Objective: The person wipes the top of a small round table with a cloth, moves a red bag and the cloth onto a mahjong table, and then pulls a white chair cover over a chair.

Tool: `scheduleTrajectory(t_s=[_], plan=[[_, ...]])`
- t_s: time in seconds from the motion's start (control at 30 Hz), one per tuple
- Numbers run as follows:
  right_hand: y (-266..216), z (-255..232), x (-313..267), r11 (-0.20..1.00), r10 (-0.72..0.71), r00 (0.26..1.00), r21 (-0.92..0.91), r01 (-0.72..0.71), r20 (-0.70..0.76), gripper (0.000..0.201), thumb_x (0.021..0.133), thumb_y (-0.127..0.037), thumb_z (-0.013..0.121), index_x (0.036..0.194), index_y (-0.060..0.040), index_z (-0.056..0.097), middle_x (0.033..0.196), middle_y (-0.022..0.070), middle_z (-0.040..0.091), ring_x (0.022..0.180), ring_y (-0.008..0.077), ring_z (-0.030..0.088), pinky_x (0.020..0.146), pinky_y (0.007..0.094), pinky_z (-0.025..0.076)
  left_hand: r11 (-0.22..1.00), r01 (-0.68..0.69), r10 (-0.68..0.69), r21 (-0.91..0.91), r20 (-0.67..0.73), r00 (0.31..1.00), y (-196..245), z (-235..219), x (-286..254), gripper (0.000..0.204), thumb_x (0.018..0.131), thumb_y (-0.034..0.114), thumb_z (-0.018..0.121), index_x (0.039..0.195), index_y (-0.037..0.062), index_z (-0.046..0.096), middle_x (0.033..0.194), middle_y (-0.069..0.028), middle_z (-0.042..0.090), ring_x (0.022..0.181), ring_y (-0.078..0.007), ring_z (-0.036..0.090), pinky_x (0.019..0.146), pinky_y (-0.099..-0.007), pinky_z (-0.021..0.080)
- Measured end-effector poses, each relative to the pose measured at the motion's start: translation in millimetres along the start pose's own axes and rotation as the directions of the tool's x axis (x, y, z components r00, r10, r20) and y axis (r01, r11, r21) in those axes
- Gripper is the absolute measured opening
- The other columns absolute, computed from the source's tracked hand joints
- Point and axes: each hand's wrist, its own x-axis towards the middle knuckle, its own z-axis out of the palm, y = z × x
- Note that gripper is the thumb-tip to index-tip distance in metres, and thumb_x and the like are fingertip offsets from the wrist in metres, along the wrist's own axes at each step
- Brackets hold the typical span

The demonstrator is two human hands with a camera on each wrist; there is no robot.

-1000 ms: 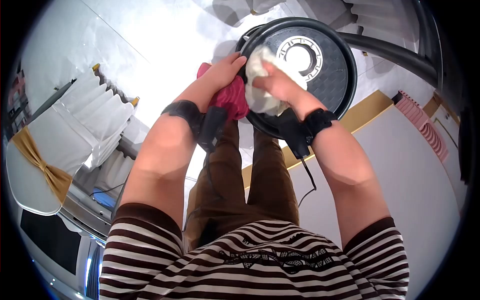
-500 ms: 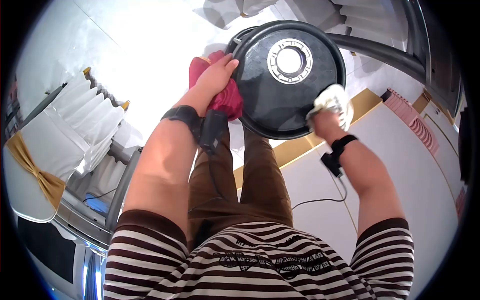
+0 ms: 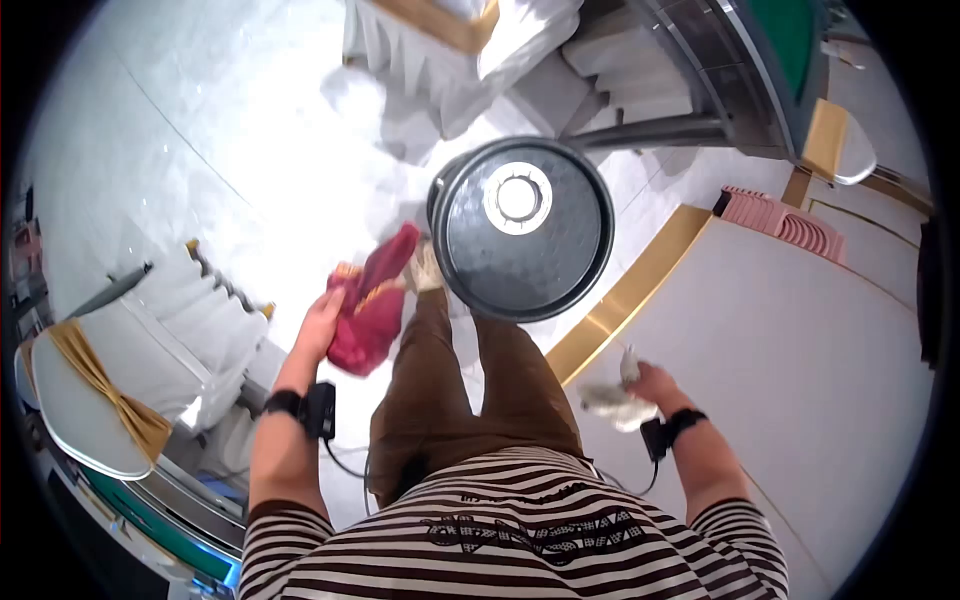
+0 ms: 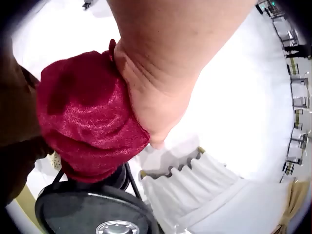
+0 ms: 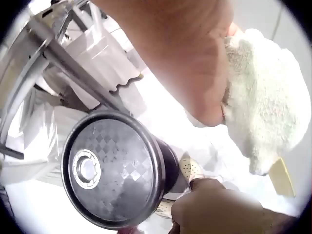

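My left hand (image 3: 322,320) grips a dark red cloth (image 3: 370,325) with yellowish marks, which hangs in front of my left leg. In the left wrist view the cloth (image 4: 92,117) bunches beside the hand (image 4: 161,105). Off to the right, my right hand (image 3: 654,384) holds a crumpled off-white cloth (image 3: 615,408); up close its fabric (image 5: 268,92) looks fuzzy and hides the fingertips. Ahead of my legs stands a black round drum (image 3: 530,265) with a raised rim and a silver ring (image 3: 518,198) on its top. Both hands are apart from it.
A white panel with a gold edge (image 3: 630,285) runs along my right, bearing pink ridged things (image 3: 785,222). White-draped chairs (image 3: 160,345) stand at the left, more draped furniture (image 3: 440,60) ahead. A grey bar (image 3: 650,132) extends from behind the drum.
The right hand wiped across the drum top, then pulled away right and back with the off-white cloth. The left hand left the drum's rim with the red cloth. The drum appears farther off.
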Motion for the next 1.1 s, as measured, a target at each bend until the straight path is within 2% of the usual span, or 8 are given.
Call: scheduleTrajectory(t_s=[0.03,0.1,0.13,0.27,0.37,0.47,0.73,1.1], plan=[[5,7,-15,0.994,-0.018,0.998,0.105,0.012,0.059,0.063,0.065,-0.04,0.064,0.12,-0.011,0.053,0.105,0.0196,0.062,0.102,0.0341,0.057,0.087,0.0399,0.045,0.992,0.07,-0.074,-0.105,-0.03,0.997,2,-13,-17,0.046,0.093,0.036,0.049,0.117,-0.0037,0.054,0.109,-0.0125,0.06,0.095,-0.0191,0.059,0.083,-0.0311,0.048],[21,24,-36,0.976,-0.101,0.994,0.188,0.108,-0.047,0.065,0.065,-0.044,0.065,0.117,-0.007,0.053,0.1,0.0207,0.063,0.101,0.0342,0.058,0.086,0.0404,0.045,0.981,0.113,-0.127,-0.157,-0.086,0.988,13,-31,-49,0.047,0.094,0.039,0.045,0.116,-0.0021,0.053,0.107,-0.0125,0.06,0.094,-0.0217,0.06,0.082,-0.0342,0.049],[17,22,-56,0.956,-0.028,0.993,0.289,0.059,-0.11,0.063,0.065,-0.042,0.066,0.115,-0.0058,0.054,0.102,0.0212,0.063,0.1,0.0354,0.058,0.086,0.0409,0.045,0.973,0.178,-0.194,-0.147,-0.105,0.975,6,-48,-54,0.047,0.094,0.039,0.045,0.118,-0.0001,0.053,0.109,-0.0126,0.06,0.094,-0.0227,0.06,0.082,-0.0352,0.049],[20,7,-99,0.854,0.031,0.967,0.51,0.107,-0.254,0.057,0.067,-0.029,0.065,0.118,-0.0047,0.053,0.105,0.0177,0.063,0.101,0.0299,0.059,0.088,0.0359,0.045,0.986,0.144,-0.128,0.08,-0.178,0.976,14,-64,-66,0.047,0.093,0.041,0.045,0.117,0.0024,0.056,0.116,-0.014,0.056,0.108,-0.023,0.052,0.091,-0.0361,0.042],[47,28,-81,0.462,-0.04,0.863,0.756,0.463,-0.504,0.053,0.07,-0.018,0.064,0.119,-0.0028,0.052,0.108,0.0113,0.063,0.099,0.0219,0.059,0.087,0.0326,0.046,0.994,0.093,-0.084,0.064,-0.124,0.989,28,-59,-64,0.046,0.094,0.04,0.043,0.118,0.0029,0.056,0.12,-0.0144,0.054,0.108,-0.0243,0.051,0.092,-0.0359,0.041],[55,23,-86,0.311,0.072,0.762,0.741,0.596,-0.643,0.045,0.069,-0.011,0.063,0.113,-0.0032,0.055,0.099,0.0083,0.064,0.092,0.0181,0.06,0.082,0.0317,0.047,0.998,0.053,-0.052,0.014,-0.065,0.997,47,-40,-73,0.045,0.095,0.038,0.041,0.121,0.0029,0.052,0.118,-0.0181,0.053,0.106,-0.0267,0.053,0.09,-0.039,0.044],[86,12,-96,-0.231,0.258,0.779,0.746,0.625,-0.572,0.044,0.074,-0.007,0.058,0.117,-0.0024,0.051,0.101,0.0088,0.062,0.093,0.0206,0.06,0.081,0.0324,0.047,0.999,-0.042,0.041,-0.027,-0.053,0.998,72,-6,-109,0.051,0.097,0.04,0.035,0.13,0.0017,0.042,0.124,-0.0232,0.049,0.109,-0.0329,0.054,0.092,-0.044,0.045],[173,-33,-50,-0.473,0.419,0.688,0.504,0.722,-0.593,0.043,0.075,-0.003,0.059,0.116,-0.0025,0.049,0.104,0.0097,0.06,0.094,0.0217,0.059,0.081,0.0329,0.047,0.993,-0.081,0.07,-0.092,-0.116,0.991,65,84,-160,0.052,0.096,0.037,0.033,0.133,0.0008,0.036,0.129,-0.0224,0.046,0.113,-0.034,0.051,0.095,-0.0459,0.042]])
